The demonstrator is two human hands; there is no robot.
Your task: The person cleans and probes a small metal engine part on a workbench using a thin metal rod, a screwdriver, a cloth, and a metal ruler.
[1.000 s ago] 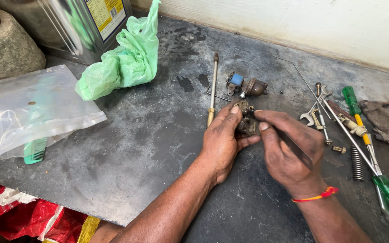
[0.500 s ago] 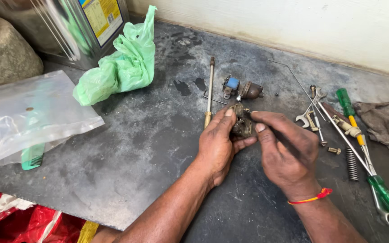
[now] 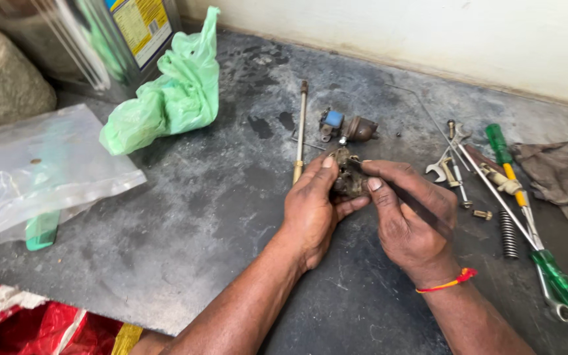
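My left hand [image 3: 313, 207] grips a small, dirty brown metal part [image 3: 348, 177] just above the dark slab worktop [image 3: 198, 223]. My right hand [image 3: 405, 213] holds a thin dark tool [image 3: 415, 204] like a pen, its tip pressed against the top of the part. A red thread band circles my right wrist. Just beyond the part lie a long metal rod [image 3: 300, 131] with a yellowish end and a small rusty fitting with a blue cap [image 3: 346, 126].
At right lie a spanner [image 3: 445, 164], two green-handled screwdrivers [image 3: 563, 286], a spring [image 3: 508, 233], small bolts and a grey rag [image 3: 560, 174]. A green plastic bag [image 3: 169, 98], a clear bag [image 3: 34, 171], a tin can and a stone block stand at left. Red cloth hangs below the front edge.
The view shifts slightly. Both hands stay on the part, with the tool tip working at its top; nothing is picked up or set down.
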